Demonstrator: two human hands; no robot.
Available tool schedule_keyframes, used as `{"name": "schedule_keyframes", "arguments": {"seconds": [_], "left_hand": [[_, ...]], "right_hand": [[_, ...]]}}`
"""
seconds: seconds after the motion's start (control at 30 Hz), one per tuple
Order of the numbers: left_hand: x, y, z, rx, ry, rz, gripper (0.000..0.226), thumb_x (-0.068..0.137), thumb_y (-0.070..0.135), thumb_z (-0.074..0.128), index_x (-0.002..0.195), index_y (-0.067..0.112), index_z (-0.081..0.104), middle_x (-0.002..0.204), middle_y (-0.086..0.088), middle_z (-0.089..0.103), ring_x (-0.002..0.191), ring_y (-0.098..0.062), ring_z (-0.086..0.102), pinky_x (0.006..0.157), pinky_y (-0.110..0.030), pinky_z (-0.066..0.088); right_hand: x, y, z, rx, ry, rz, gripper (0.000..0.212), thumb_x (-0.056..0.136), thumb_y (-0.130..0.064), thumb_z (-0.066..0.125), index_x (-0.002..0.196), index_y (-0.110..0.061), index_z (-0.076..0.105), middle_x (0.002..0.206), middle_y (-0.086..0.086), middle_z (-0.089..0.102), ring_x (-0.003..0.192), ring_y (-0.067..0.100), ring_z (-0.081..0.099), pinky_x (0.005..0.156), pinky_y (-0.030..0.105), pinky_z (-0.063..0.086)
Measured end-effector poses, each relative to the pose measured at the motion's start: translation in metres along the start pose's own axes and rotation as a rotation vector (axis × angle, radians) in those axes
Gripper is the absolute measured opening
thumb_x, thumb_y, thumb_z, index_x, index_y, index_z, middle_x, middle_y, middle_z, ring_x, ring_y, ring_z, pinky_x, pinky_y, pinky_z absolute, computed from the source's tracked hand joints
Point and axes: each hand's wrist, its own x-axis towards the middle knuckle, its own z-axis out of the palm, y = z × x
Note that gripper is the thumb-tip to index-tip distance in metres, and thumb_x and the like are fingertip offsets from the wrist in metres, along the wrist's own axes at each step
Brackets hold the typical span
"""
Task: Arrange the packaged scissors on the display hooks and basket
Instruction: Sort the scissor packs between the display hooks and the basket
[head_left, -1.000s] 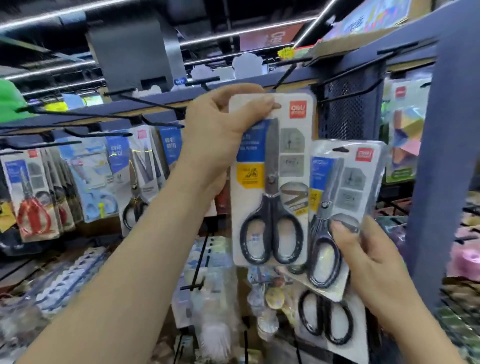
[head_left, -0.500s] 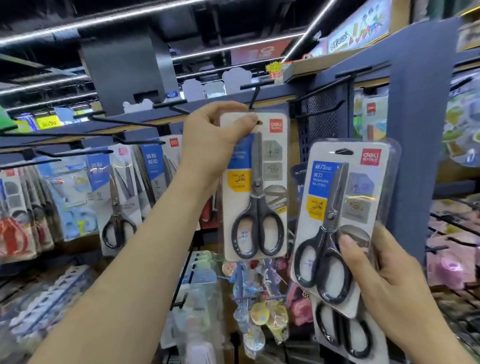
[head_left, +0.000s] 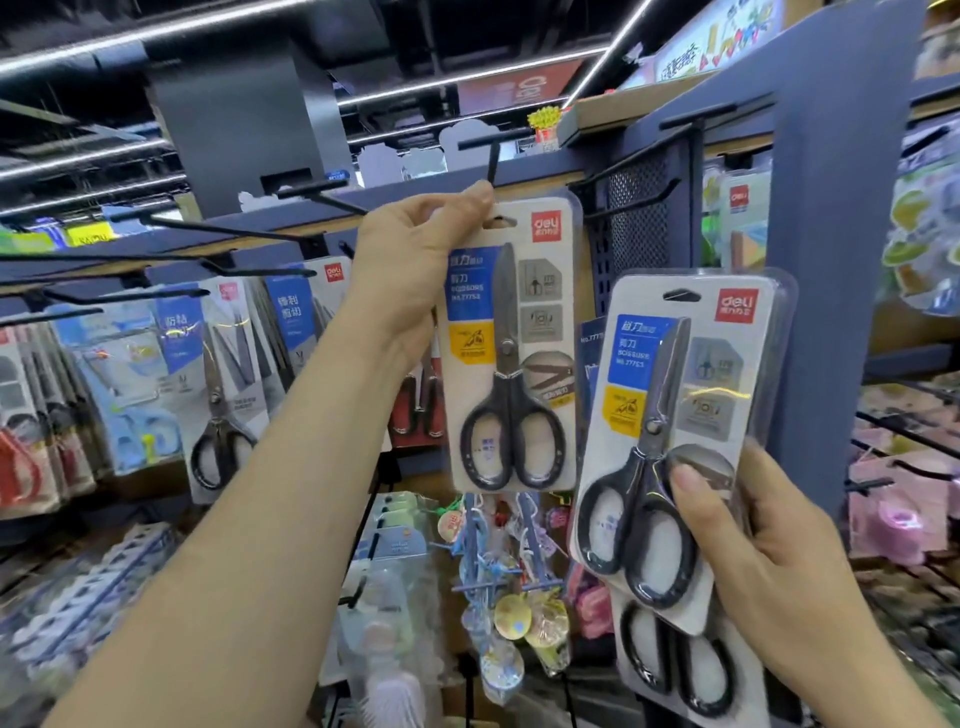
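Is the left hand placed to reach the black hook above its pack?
Probably yes: the left hand pinches the top of the scissors pack right under the black hook, nothing between; the right hand holds the other packs off to the side.

Shop, stationery aisle. Black display hooks (head_left: 234, 231) jut from blue rail (head_left: 540, 174); carded scissors packs (head_left: 223, 384) hang in rows far left. Perforated metal panel (head_left: 639, 228) right of centre. Red brand sign (head_left: 519, 88) and strip lights (head_left: 605, 52) on dark ceiling. Trinket packs (head_left: 514, 597) hang lower down.

Left hand (head_left: 410, 265) pinches scissors pack (head_left: 511, 338) (right hand (head_left: 779, 561): stack (head_left: 670, 395)).
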Motion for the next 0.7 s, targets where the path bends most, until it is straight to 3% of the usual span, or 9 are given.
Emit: {"name": "schedule_keyframes", "arguments": {"seconds": [0.23, 0.4, 0.57, 0.7], "left_hand": [[0.0017, 0.0049, -0.0015, 0.127, 0.023, 0.15, 0.023, 0.093, 0.025, 0.064, 0.109, 0.008, 0.064, 0.099, -0.005, 0.075, 0.088, -0.017, 0.074, 0.069, -0.029, 0.059], [-0.0007, 0.0059, -0.0037, 0.14, 0.037, 0.201, 0.012, 0.09, 0.015, 0.067, 0.101, 0.016, 0.063, 0.109, -0.009, 0.07, 0.089, -0.018, 0.074, 0.067, -0.028, 0.059], [-0.0049, 0.0023, -0.0034, 0.172, 0.031, 0.22, 0.008, 0.089, 0.014, 0.068, 0.097, 0.015, 0.067, 0.099, -0.004, 0.072, 0.085, -0.016, 0.074, 0.065, -0.024, 0.057], [0.0041, 0.001, -0.0005, 0.262, 0.048, 0.267, 0.005, 0.089, 0.017, 0.07, 0.093, 0.02, 0.068, 0.098, -0.002, 0.073, 0.087, -0.014, 0.073, 0.073, -0.031, 0.06]], "right_hand": [[0.0034, 0.0005, 0.0006, 0.004, 0.016, 0.007, 0.022, 0.084, -0.041, 0.052, 0.105, -0.042, 0.06, 0.099, -0.039, 0.066, 0.092, -0.022, 0.058, 0.072, -0.004, 0.039], [0.0038, -0.0033, -0.0002, 0.021, 0.017, 0.004, 0.025, 0.085, -0.039, 0.052, 0.108, -0.045, 0.059, 0.099, -0.042, 0.065, 0.095, -0.023, 0.058, 0.072, -0.005, 0.039], [0.0041, -0.0027, 0.0, 0.015, 0.002, 0.003, 0.026, 0.085, -0.037, 0.053, 0.109, -0.047, 0.06, 0.098, -0.042, 0.066, 0.094, -0.023, 0.058, 0.072, -0.005, 0.039], [0.0029, -0.0011, 0.0041, 0.024, -0.003, 0.003, 0.023, 0.085, -0.037, 0.055, 0.102, -0.049, 0.064, 0.095, -0.039, 0.068, 0.092, -0.022, 0.059, 0.072, -0.004, 0.039]]}}
